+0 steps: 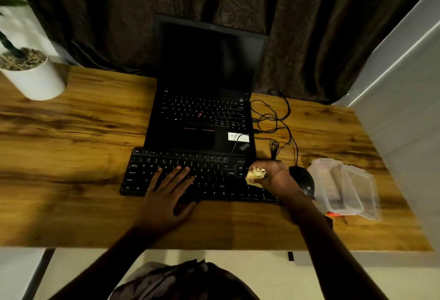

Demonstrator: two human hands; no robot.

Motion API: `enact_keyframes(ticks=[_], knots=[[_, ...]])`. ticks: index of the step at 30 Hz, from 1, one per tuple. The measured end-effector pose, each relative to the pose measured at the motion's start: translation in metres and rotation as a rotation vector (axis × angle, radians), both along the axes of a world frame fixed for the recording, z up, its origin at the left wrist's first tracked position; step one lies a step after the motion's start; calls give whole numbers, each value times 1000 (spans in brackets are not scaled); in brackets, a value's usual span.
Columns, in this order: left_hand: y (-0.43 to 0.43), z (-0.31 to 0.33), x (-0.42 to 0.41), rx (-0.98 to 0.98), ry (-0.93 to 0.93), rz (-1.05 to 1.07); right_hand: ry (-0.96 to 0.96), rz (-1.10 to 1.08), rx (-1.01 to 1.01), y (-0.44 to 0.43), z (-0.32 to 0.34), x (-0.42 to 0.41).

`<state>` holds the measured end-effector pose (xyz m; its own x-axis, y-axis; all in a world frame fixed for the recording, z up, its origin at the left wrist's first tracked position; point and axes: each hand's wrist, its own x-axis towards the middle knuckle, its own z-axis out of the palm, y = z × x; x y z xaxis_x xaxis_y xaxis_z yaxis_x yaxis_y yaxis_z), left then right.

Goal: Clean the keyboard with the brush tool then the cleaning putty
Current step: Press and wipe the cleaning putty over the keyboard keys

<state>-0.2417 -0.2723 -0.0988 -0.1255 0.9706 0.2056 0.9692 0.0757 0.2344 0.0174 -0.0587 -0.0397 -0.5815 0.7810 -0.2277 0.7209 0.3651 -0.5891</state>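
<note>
A black external keyboard (209,168) lies on the wooden desk in front of an open laptop. My left hand (166,190) rests flat on the keyboard's left half, fingers straight and spread over the keys. My right hand (273,176) grips a lump of yellowish cleaning putty (256,174) at the keyboard's right end, against the keys there. No brush tool is clearly visible.
The black laptop (202,114) stands open behind the keyboard. A black mouse (303,179) and its tangled cable (276,121) lie to the right. A clear plastic container (342,188) with its lid sits further right. A white plant pot (33,73) stands at the far left.
</note>
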Motion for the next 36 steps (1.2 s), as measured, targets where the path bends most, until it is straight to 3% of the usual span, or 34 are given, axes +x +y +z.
enact_keyframes(ticks=[19,29,36], knots=[[0,-3,-2,5,19,-1,215,16,-104,-21,16,6],[-1,-2,-2,-12,11,-1,126,161,-63,-31,19,-16],[0,0,-1,3,3,-4,177,-1,-139,-25,21,13]])
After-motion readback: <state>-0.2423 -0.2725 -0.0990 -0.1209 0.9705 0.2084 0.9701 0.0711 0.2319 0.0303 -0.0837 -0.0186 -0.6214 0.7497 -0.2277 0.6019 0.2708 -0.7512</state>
